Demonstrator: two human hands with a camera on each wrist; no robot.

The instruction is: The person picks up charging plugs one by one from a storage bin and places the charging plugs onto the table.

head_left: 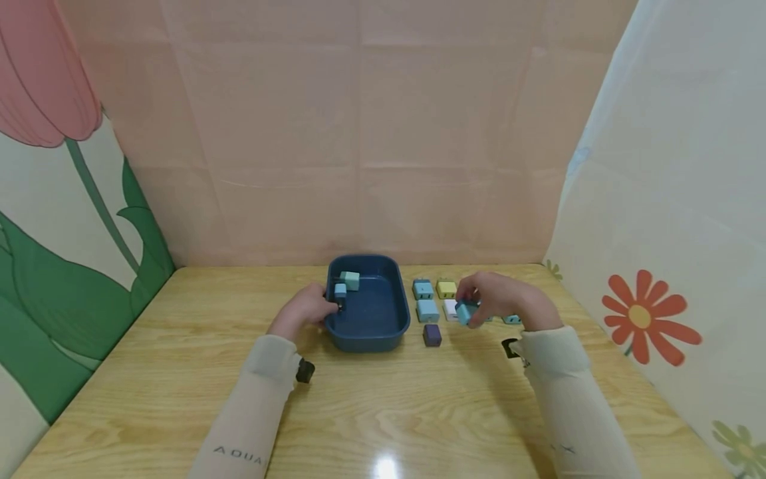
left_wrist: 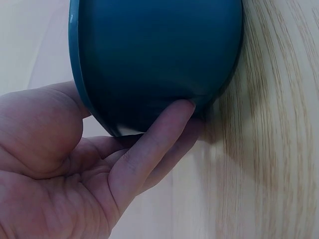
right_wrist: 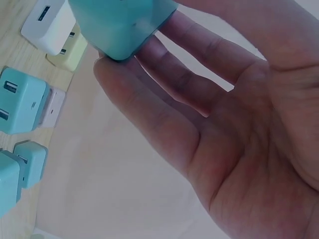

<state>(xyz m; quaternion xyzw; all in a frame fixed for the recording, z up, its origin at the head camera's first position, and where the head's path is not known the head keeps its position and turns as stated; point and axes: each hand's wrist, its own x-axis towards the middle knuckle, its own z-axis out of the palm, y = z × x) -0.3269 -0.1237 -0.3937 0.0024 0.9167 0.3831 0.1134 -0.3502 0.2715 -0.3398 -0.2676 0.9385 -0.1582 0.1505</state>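
Note:
My left hand (head_left: 307, 306) grips the left side of a dark blue plastic bin (head_left: 366, 343). In the left wrist view its fingers lie along the bin's outer wall (left_wrist: 159, 55). Inside the bin are a pale green charger (head_left: 351, 281) and a light blue charger (head_left: 340, 291) near that side. Over on the right, my right hand (head_left: 499, 298) pinches a light blue USB charger (head_left: 465, 313) above the other chargers. In the right wrist view this charger (right_wrist: 122, 25) sits at the fingertips, its upper part cut off by the frame.
Right of the bin stand a blue charger (head_left: 423, 289), a yellow one (head_left: 446, 289), a light blue one (head_left: 427, 311), a white one (head_left: 450, 310) and a dark purple one (head_left: 432, 335). Another blue charger (head_left: 511, 319) lies under the right wrist. A pink backdrop (head_left: 359, 146) rises behind the wooden table (head_left: 383, 406).

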